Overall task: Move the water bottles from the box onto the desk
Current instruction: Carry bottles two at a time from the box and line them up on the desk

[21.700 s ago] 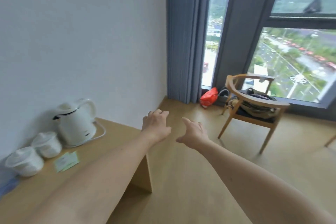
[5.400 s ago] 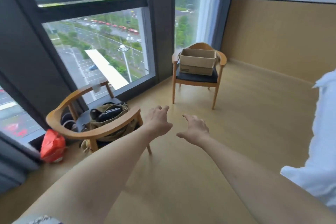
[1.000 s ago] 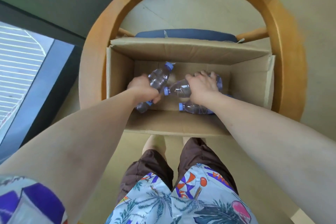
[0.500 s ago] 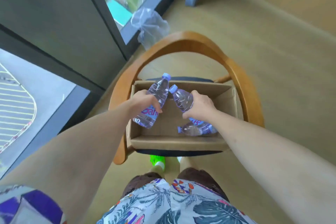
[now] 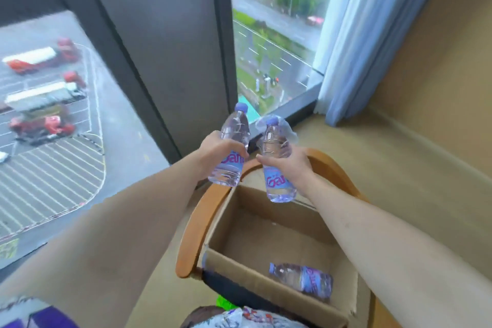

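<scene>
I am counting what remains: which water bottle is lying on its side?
The bottle in the box; the other two are held upright above it.

3 clear plastic water bottles with pale purple caps and blue-and-pink labels show. The left-held bottle (image 5: 233, 148) stands nearly upright in the air, cap toward 12 o'clock, tilted slightly to 1 o'clock. The right-held bottle (image 5: 277, 161) is upright just beside it at its 3 o'clock, apart from it, above the open cardboard box (image 5: 239, 266). The third bottle (image 5: 302, 278) lies on its side on the box floor, cap toward 9 o'clock.
</scene>
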